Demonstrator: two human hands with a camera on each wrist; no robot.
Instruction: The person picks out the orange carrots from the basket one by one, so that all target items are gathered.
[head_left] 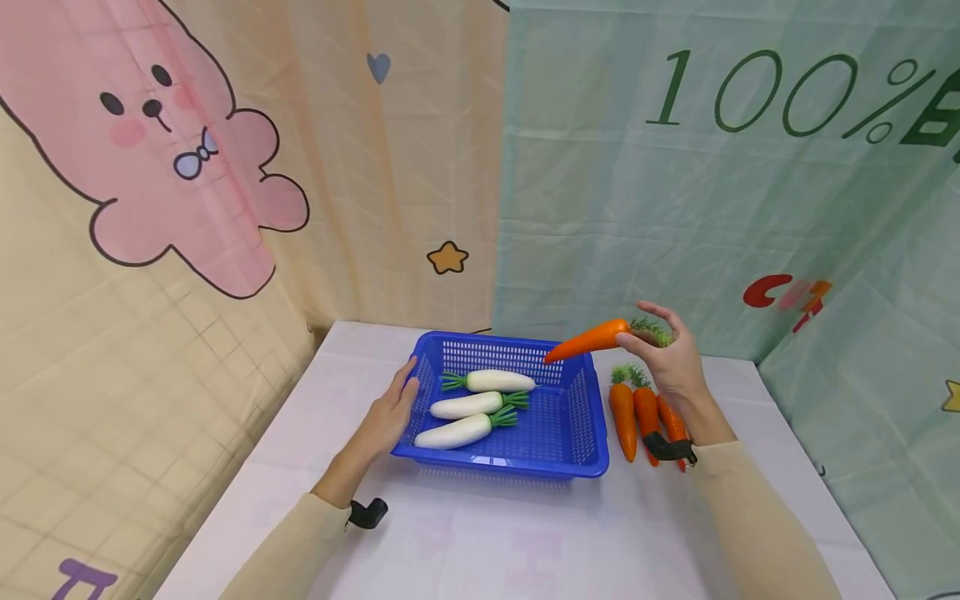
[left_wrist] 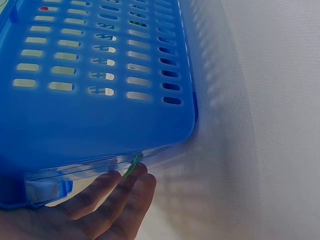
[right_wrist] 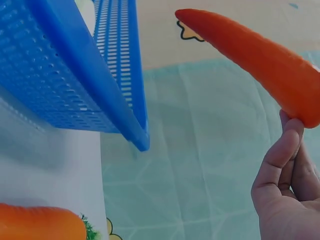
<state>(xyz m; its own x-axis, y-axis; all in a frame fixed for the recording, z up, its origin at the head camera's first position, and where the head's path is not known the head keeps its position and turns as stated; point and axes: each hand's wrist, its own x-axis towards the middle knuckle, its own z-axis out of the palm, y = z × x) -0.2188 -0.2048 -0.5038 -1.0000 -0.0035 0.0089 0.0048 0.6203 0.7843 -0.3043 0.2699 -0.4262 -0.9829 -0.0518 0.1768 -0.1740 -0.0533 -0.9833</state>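
My right hand [head_left: 670, 358] pinches an orange carrot [head_left: 588, 340] by its leafy end, above the right rim of a blue basket [head_left: 495, 463]. The carrot's tip points left over the basket; in the right wrist view the carrot [right_wrist: 255, 57] is clear of the rim. At the basket's left side, my left hand [head_left: 390, 415] grips the rim, thumb on top. Its fingers [left_wrist: 135, 195] lie along the outer wall in the left wrist view. Inside the basket lie three white radishes with green tops, the top one [head_left: 501, 381], middle one [head_left: 467, 406] and bottom one [head_left: 453, 432].
Three more carrots lie on the white table [head_left: 480, 533] right of the basket: one [head_left: 622, 417] in full view, another [head_left: 645, 410] and a third [head_left: 672, 419] partly behind the right wrist's camera [head_left: 669, 448]. Printed curtains [head_left: 600, 208] hang behind and beside the table.
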